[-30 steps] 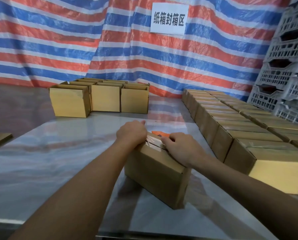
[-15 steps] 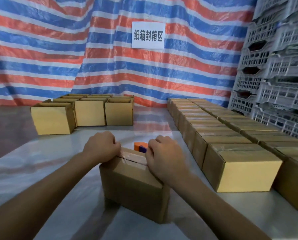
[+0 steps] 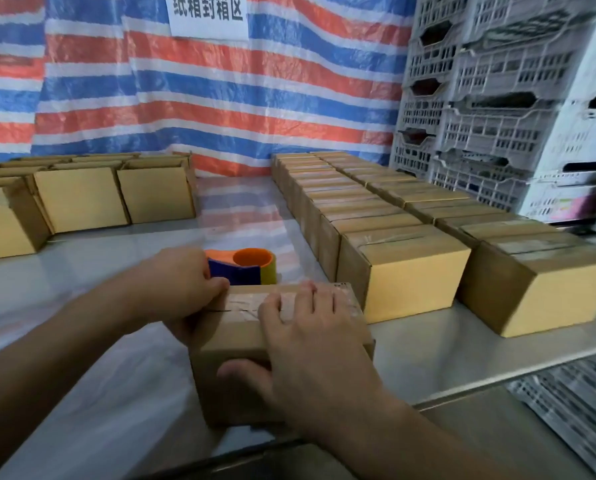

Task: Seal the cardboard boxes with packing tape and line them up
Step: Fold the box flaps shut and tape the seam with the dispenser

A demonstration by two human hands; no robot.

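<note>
Head view showed the right grip [image 3: 310, 337] flat, pressing tape [image 3: 244, 303] onto the box [image 3: 227, 344] near the desk [image 3: 81, 358] edge, the left grip [image 3: 182, 289] clasping its far-left corner; sealing seemed nearly done, and next it needed sliding beside the sealed row [image 3: 407, 271]

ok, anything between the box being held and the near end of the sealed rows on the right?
Nothing visible. Only bare table lies between the box and the nearest sealed box. The tape dispenser sits behind the box, off that path.
</note>
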